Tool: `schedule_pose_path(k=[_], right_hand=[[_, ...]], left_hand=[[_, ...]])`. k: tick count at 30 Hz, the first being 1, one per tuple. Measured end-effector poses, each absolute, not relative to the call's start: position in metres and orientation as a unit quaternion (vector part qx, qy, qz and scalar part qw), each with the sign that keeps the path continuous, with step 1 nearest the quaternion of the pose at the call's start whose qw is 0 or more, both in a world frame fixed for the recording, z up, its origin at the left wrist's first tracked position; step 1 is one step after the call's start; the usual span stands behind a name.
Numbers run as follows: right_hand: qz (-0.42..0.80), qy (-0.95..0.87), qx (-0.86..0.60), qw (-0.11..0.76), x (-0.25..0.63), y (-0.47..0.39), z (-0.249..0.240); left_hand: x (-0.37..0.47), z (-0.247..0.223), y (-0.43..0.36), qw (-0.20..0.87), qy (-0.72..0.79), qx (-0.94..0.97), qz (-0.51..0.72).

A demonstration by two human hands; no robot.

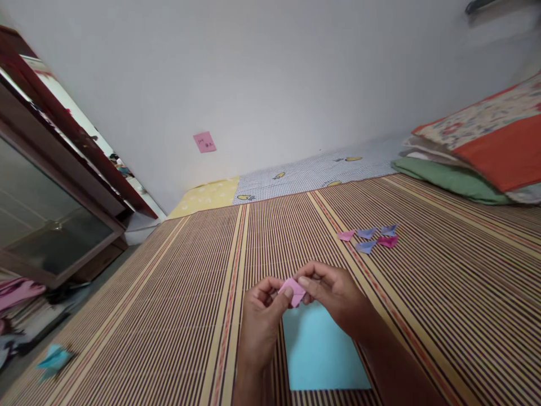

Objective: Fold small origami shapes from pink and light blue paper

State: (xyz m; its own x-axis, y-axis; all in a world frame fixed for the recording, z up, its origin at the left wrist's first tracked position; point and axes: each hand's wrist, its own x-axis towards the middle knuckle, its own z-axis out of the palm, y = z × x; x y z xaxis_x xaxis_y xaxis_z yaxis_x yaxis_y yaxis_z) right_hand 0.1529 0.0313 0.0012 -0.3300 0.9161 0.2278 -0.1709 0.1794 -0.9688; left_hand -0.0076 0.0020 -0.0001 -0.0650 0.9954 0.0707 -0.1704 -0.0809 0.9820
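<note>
Pinching folded pink paper (297, 294) in left grip (262, 318) and right grip (338, 294), near blue sheet (323, 355). Probably handling light, crushable; best holding edges.

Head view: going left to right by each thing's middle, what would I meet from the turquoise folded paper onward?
Turquoise folded paper → pink wall note → left hand → pink folded paper → right hand → group of five small folded papers → stack of fabric.
</note>
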Motion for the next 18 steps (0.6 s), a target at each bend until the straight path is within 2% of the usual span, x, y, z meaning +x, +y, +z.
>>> schedule_pose_path(k=[8,14,18], right_hand=[[0.576,-0.6,-0.319,0.455,0.1553,0.034,-0.0063],[0.498,-0.632,-0.393,0.446,0.1523,0.0335,-0.0081],[0.519,-0.661,-0.369,0.397,0.1595,0.0334,-0.0076]], left_hand=[[-0.0117,0.0039,-0.0013,0.526,0.452,0.483,0.535],[-0.0094,0.0035,-0.0012,0.511,0.474,0.489,0.523],[-0.0149,0.0049,-0.002,0.543,0.464,0.502,0.487]])
